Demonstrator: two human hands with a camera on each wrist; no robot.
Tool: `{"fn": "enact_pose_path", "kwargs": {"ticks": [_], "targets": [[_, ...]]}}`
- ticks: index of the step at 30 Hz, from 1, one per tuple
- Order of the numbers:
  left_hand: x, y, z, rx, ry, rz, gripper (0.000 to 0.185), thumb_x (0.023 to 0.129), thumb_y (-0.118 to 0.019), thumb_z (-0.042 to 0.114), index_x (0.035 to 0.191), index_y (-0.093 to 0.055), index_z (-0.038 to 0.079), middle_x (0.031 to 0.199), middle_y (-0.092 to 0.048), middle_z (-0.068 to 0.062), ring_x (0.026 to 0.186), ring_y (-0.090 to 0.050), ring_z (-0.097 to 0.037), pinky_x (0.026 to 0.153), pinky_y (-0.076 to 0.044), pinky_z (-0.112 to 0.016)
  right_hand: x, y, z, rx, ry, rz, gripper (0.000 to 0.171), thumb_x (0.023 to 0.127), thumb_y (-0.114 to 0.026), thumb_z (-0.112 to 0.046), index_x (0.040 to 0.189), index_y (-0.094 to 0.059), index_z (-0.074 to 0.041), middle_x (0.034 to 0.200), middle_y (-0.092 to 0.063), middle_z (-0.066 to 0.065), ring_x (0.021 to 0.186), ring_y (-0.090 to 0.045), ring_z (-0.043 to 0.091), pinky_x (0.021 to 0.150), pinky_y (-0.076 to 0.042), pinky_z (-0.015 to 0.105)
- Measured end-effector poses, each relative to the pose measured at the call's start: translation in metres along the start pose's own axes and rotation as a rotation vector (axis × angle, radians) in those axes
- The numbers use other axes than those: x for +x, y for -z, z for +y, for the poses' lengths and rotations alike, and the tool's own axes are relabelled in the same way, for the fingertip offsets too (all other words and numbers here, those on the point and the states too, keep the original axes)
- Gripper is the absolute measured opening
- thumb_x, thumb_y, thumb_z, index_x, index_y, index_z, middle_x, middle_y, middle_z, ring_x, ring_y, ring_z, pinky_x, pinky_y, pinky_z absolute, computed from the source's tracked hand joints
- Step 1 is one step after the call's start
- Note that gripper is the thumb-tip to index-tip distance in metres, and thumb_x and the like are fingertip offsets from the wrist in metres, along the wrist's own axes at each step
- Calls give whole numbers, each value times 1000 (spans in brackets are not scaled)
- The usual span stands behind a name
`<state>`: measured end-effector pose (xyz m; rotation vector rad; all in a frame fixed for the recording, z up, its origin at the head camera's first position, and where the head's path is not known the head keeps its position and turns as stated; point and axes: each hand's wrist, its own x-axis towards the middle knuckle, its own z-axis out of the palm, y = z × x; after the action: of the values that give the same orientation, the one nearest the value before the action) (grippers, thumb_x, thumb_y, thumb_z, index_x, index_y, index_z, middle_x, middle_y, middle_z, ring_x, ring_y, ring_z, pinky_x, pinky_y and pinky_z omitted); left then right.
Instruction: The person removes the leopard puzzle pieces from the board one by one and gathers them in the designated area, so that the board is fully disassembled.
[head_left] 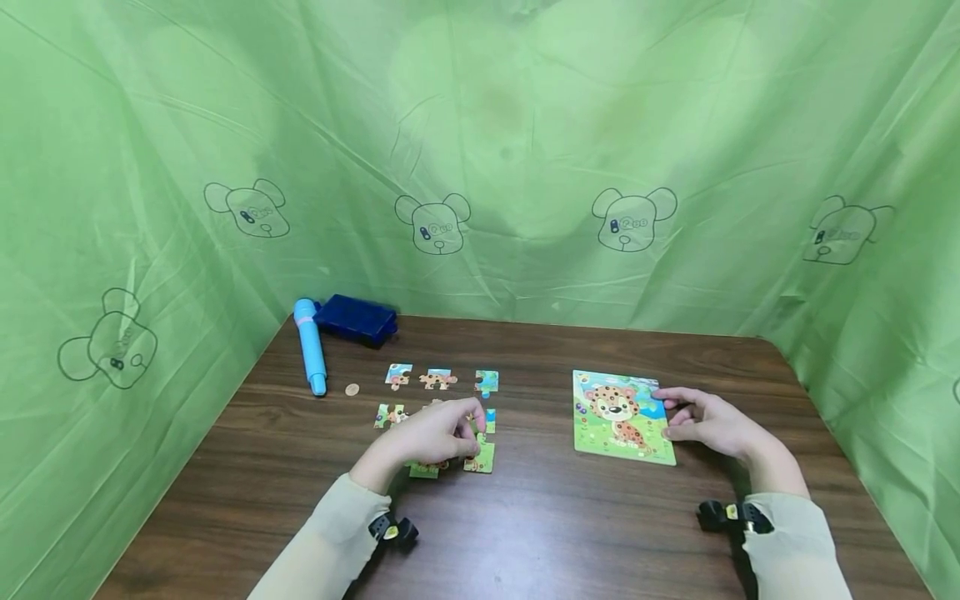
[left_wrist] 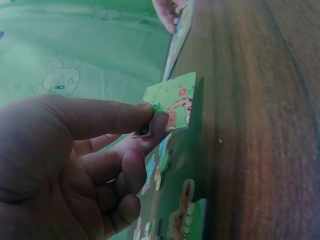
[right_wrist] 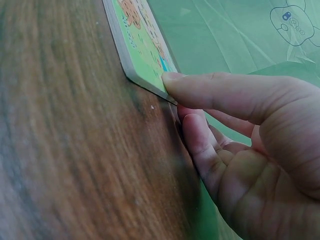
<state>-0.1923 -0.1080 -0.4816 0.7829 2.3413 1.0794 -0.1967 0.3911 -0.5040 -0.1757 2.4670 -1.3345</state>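
A green cardboard jigsaw piece (left_wrist: 175, 102) is pinched by the left hand (head_left: 431, 435) mid-bench among loose pieces, while the leopard-picture puzzle board (head_left: 621, 415), nearer the bench's right edge, is gripped by the right hand's (head_left: 708, 423) fingers (right_wrist: 210, 90).

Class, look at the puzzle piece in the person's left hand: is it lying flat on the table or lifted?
Lifted. The left hand pinches the puzzle piece, tilting it off the table.

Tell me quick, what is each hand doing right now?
Left hand: pinches a green cardboard jigsaw piece between thumb and finger.
Right hand: holds the edge of the green leopard-picture puzzle board with thumb and fingers.
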Motion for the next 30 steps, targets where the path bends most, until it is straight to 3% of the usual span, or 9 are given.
{"fn": "enact_pose_path", "kwargs": {"ticks": [8,12,16,20,25,30], "targets": [[-1,-3,-1,31,12,19,21,98,-77,4,110,-61,11,79,-71,0,53,-63,-17,50,-50,-28,-1,0,1,20,5,-5,74,92,-87,-6,157,-52,4,137,-55,25,99,-64,17,82,-54,27],[1,-3,0,118,-6,44,20,96,-81,8,106,-64,12,86,-68,3,61,-62,-10,62,-53,-29,-2,0,0,22,-2,-4,75,92,-87,-6,157,-51,3,136,-56,24,99,-63,17,82,-54,27],[1,-3,2,193,-22,58,19,95,-84,10,102,-66,12,89,-65,-3,72,-56,-7,73,-49,-30,-2,0,-1,17,-5,-3,75,92,-87,-7,157,-51,4,136,-56,24,98,-62,17,81,-54,27],[2,-4,2,223,-24,52,18,94,-84,9,100,-67,10,83,-62,-3,73,-51,-7,72,-47,-30,-1,1,0,20,-5,-3,75,92,-87,-7,157,-51,3,134,-57,23,98,-62,16,81,-54,27],[3,-7,-4,265,-35,52,18,93,-84,10,100,-68,12,77,-56,7,69,-49,-5,70,-45,-28,-1,1,2,26,-7,-3,76,92,-88,-8,157,-51,2,132,-59,21,98,-61,17,80,-53,27],[3,-8,-4,249,-24,44,18,94,-84,10,101,-68,12,75,-53,9,67,-49,-5,68,-45,-28,-1,1,3,24,-3,-3,76,92,-88,-8,157,-51,2,132,-59,21,97,-62,17,79,-53,26]]}}
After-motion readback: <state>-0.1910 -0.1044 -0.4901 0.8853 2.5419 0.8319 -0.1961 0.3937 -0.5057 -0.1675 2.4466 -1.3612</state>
